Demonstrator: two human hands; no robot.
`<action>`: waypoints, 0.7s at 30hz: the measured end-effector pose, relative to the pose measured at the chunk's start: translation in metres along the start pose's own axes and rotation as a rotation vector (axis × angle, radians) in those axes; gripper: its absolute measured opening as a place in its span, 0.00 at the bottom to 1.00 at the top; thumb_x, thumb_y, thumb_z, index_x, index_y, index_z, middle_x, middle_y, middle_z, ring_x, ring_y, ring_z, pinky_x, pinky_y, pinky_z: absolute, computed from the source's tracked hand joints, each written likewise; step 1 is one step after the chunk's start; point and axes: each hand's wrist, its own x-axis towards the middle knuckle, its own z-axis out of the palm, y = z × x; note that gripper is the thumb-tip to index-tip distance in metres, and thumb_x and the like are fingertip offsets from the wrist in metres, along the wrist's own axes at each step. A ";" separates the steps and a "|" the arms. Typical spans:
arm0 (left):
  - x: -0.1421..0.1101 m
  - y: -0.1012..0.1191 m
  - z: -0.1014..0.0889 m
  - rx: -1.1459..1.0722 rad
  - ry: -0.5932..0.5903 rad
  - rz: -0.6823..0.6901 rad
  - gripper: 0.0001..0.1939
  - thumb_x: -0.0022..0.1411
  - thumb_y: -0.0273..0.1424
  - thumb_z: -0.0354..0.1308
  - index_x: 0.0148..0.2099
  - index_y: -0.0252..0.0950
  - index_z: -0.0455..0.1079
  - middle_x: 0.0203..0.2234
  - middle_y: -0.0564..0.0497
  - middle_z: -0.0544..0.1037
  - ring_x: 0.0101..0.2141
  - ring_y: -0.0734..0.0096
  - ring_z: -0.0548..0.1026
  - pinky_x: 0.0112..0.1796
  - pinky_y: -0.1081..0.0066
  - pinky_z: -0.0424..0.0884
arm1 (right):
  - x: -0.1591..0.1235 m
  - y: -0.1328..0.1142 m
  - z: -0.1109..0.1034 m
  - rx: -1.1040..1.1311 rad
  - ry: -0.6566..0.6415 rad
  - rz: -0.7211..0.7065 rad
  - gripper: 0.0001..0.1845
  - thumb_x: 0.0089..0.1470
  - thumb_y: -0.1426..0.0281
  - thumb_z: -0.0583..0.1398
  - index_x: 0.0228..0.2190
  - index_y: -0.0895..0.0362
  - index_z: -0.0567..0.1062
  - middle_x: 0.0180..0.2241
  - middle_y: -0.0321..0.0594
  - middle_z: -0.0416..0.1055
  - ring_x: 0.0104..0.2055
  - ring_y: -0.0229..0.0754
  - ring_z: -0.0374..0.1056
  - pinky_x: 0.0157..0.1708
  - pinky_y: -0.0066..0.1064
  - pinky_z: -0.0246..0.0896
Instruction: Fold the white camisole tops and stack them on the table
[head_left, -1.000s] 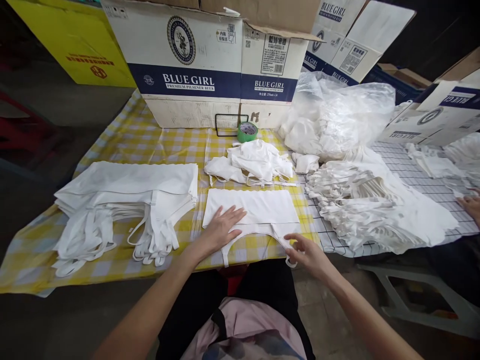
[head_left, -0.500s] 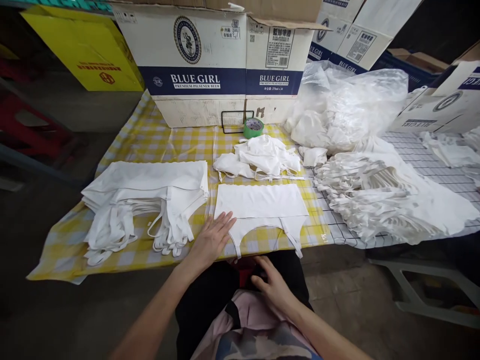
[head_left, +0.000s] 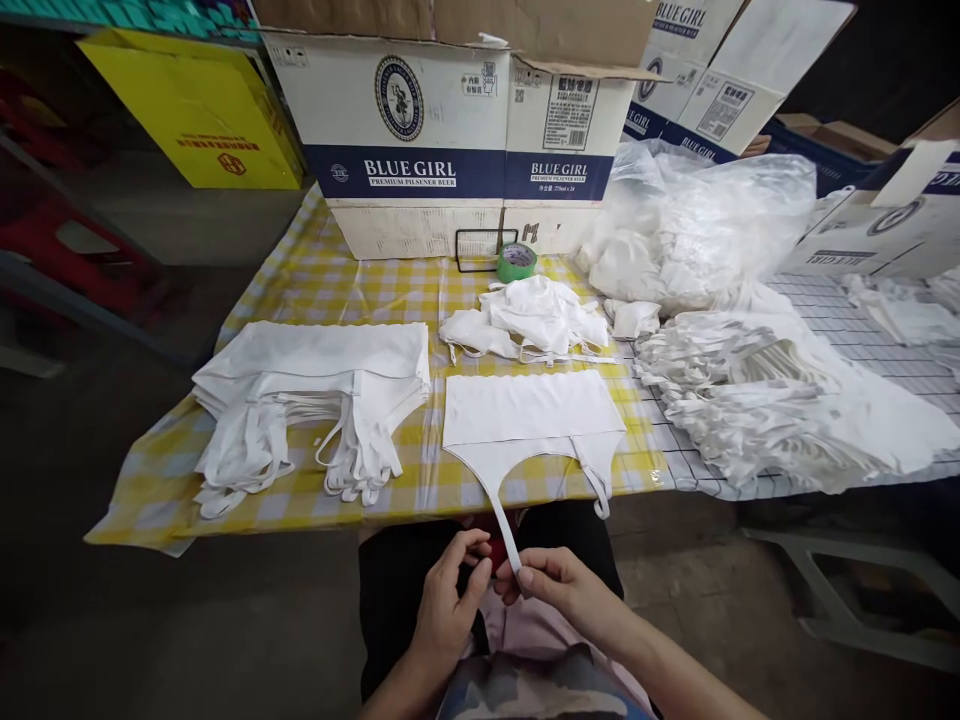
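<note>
A white camisole-like garment [head_left: 534, 410] lies flat near the table's front edge, its wide band away from me. One of its straps hangs over the edge toward my lap, pulled taut. My right hand [head_left: 562, 590] pinches the end of that strap between thumb and fingers. Just left of it, my left hand [head_left: 448, 600] is raised with curled fingers apart from the thumb, seemingly holding nothing. A stack of similar white garments [head_left: 322, 355] lies to the left, straps dangling forward. Behind the flat garment sits a crumpled heap of white pieces [head_left: 544, 315].
A green tape roll [head_left: 517, 262] and a black wire frame [head_left: 480, 250] stand before a large beer carton [head_left: 420, 110]. Right are a big white garment pile [head_left: 765, 390] and a clear plastic bag [head_left: 697, 215]. A yellow bag [head_left: 195, 110] stands back left; a stool [head_left: 855, 590] is lower right.
My left hand has left the garment and come down to my lap. My right hand has taken hold of the strap, which is now drawn out toward me. The view has shifted slightly.
</note>
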 end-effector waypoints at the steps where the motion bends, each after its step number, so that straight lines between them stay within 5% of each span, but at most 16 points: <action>1: -0.003 -0.001 0.006 -0.144 -0.042 -0.074 0.14 0.63 0.38 0.46 0.48 0.44 0.65 0.40 0.49 0.74 0.42 0.64 0.71 0.45 0.65 0.67 | 0.001 -0.003 0.002 0.040 -0.004 0.005 0.19 0.53 0.56 0.56 0.37 0.58 0.77 0.30 0.40 0.71 0.37 0.42 0.66 0.42 0.34 0.58; 5: -0.012 -0.008 0.019 -0.627 -0.207 -0.277 0.21 0.62 0.46 0.44 0.44 0.37 0.69 0.35 0.45 0.76 0.36 0.65 0.73 0.41 0.66 0.67 | 0.010 -0.003 0.005 0.116 -0.021 0.023 0.18 0.54 0.59 0.56 0.39 0.58 0.75 0.28 0.38 0.69 0.30 0.38 0.65 0.37 0.33 0.61; 8: -0.019 -0.007 0.015 -0.650 -0.323 -0.333 0.19 0.58 0.46 0.52 0.36 0.34 0.71 0.21 0.49 0.74 0.26 0.69 0.72 0.33 0.70 0.66 | 0.017 -0.002 0.002 0.009 -0.026 0.019 0.16 0.56 0.62 0.53 0.40 0.58 0.73 0.28 0.38 0.68 0.28 0.38 0.64 0.30 0.31 0.62; 12: -0.026 0.013 -0.002 -0.678 -0.341 -0.395 0.17 0.59 0.43 0.51 0.34 0.33 0.71 0.15 0.52 0.70 0.22 0.70 0.72 0.29 0.72 0.64 | 0.024 -0.008 0.001 -0.473 0.261 -0.283 0.13 0.56 0.71 0.50 0.42 0.57 0.70 0.37 0.44 0.68 0.39 0.42 0.64 0.39 0.34 0.60; 14: -0.027 0.029 -0.010 -0.742 -0.348 -0.419 0.18 0.61 0.42 0.49 0.35 0.32 0.71 0.15 0.51 0.71 0.22 0.70 0.72 0.30 0.71 0.65 | 0.028 -0.012 0.005 -0.720 0.188 -0.472 0.18 0.55 0.75 0.49 0.47 0.56 0.67 0.46 0.47 0.65 0.48 0.44 0.61 0.46 0.37 0.56; 16: -0.026 0.044 -0.017 -0.787 -0.344 -0.441 0.18 0.62 0.41 0.48 0.36 0.31 0.70 0.16 0.50 0.72 0.22 0.70 0.73 0.31 0.71 0.66 | 0.033 -0.015 0.009 -0.905 -0.019 -0.577 0.17 0.55 0.76 0.50 0.46 0.55 0.68 0.46 0.46 0.66 0.52 0.45 0.58 0.52 0.39 0.50; 18: -0.025 0.055 -0.025 -0.815 -0.330 -0.470 0.18 0.62 0.40 0.47 0.37 0.30 0.69 0.16 0.49 0.72 0.21 0.70 0.73 0.29 0.72 0.66 | 0.039 -0.016 0.009 -1.018 -0.112 -0.593 0.12 0.55 0.77 0.52 0.39 0.55 0.70 0.36 0.42 0.71 0.45 0.43 0.63 0.52 0.40 0.48; 21: -0.024 0.061 -0.043 -0.819 -0.302 -0.513 0.15 0.62 0.38 0.49 0.36 0.29 0.68 0.15 0.50 0.71 0.20 0.70 0.73 0.26 0.74 0.64 | 0.047 -0.015 -0.001 -1.065 -0.042 -0.527 0.09 0.57 0.77 0.50 0.32 0.56 0.70 0.27 0.38 0.68 0.33 0.39 0.63 0.46 0.37 0.51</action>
